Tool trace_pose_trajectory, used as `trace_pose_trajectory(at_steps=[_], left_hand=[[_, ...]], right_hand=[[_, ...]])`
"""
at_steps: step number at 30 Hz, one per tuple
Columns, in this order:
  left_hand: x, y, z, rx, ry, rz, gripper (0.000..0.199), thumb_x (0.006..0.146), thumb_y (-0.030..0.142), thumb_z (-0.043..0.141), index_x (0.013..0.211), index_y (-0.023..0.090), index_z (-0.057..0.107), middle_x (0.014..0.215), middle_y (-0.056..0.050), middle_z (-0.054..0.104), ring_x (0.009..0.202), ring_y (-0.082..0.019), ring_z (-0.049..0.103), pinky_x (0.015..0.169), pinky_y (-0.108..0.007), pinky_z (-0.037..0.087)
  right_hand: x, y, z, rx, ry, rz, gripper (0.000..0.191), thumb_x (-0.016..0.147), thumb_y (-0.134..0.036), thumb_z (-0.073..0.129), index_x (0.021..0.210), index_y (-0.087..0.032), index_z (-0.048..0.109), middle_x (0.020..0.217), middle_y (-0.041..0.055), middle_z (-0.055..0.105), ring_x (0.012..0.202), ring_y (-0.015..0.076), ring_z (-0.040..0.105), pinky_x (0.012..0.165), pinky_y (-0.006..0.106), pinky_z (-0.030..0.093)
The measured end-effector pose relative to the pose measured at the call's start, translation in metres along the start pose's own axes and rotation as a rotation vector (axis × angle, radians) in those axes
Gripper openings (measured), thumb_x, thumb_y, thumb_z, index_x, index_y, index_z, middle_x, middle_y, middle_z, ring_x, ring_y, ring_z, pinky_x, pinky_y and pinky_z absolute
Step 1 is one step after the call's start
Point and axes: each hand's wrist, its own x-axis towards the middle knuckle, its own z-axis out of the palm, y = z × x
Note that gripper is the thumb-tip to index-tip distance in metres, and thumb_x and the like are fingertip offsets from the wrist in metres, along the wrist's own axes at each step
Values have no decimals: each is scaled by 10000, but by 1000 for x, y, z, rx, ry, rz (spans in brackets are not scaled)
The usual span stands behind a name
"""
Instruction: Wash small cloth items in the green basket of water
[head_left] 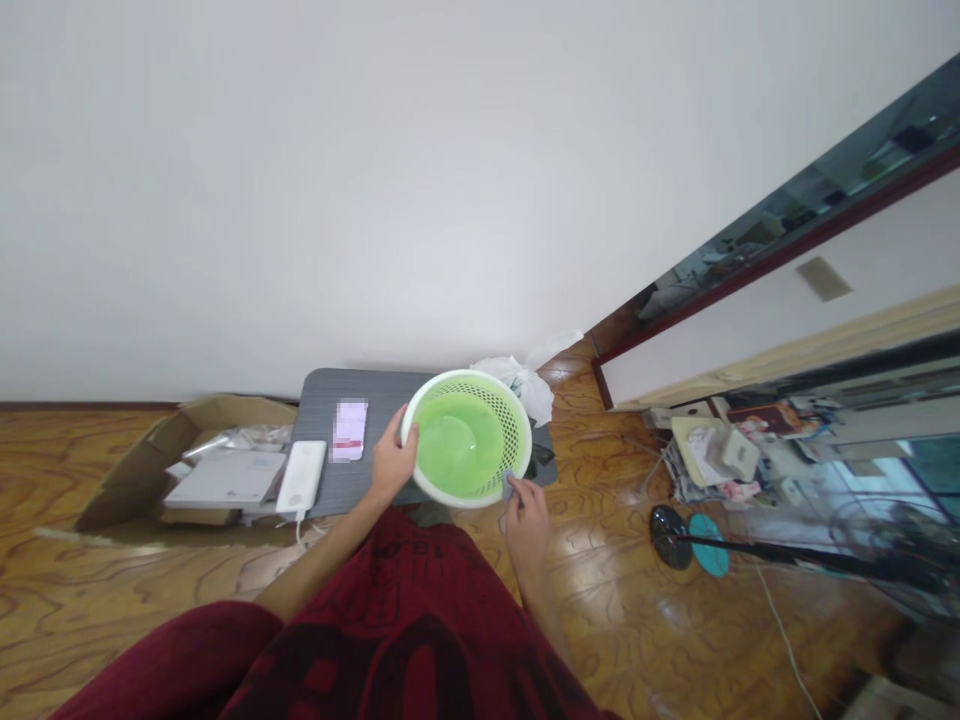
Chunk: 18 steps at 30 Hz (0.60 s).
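Note:
A round basket [501, 420], green inside with a white rim and rows of holes in its side, is tilted towards me above a small dark grey table [382, 395]. My left hand [393, 462] is closed on the basket's left rim, thumb on the inside. At the lower right rim, my right hand [527, 508] pinches a small grey piece [508, 484] that looks like cloth and touches the basket there. Most of that piece is hidden by the fingers. Behind the basket lies a white plastic bag [534, 392].
Left on the table lie a phone [349, 430] and a white power bank [302, 477] with a cable. An open cardboard box [135, 480] stands left of it on the wooden floor. To the right are a standing fan [810, 555] and stacked clutter [720, 455]. A white wall rises behind.

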Motion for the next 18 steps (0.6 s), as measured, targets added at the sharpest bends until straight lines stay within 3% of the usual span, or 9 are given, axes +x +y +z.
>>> trace_pose_trajectory(at_steps=[3,11,14,18], left_hand=[[1,-1,-1,15,-2,3,625,948,494,620,1493,188,596,953,-77,789,755,-217,713,742,-338,582],[2,0,-4,89,-26,8,629,962,513,588,1505,195,582,928,-67,781,628,-196,655,672,-332,547],[2,0,-4,111,-30,10,620,972,500,572,1517,203,571,925,-67,783,630,-198,652,680,-331,542],[1,2,-4,114,-35,5,623,980,485,556,1536,205,548,929,-71,787,657,-207,667,696,-330,542]], right_hand=[[13,5,1,-1,3,25,344,1009,-217,487,1131,-172,806,1098,116,703,1035,178,678,929,296,542],[80,31,9,-16,47,138,408,953,-266,438,1114,-132,788,1099,157,712,1043,220,651,987,364,514],[82,34,10,1,50,164,414,941,-283,447,1119,-119,783,1099,168,718,1047,235,652,988,382,515],[59,30,4,28,33,169,409,954,-296,455,1121,-134,791,1113,159,721,1048,226,658,978,371,521]])
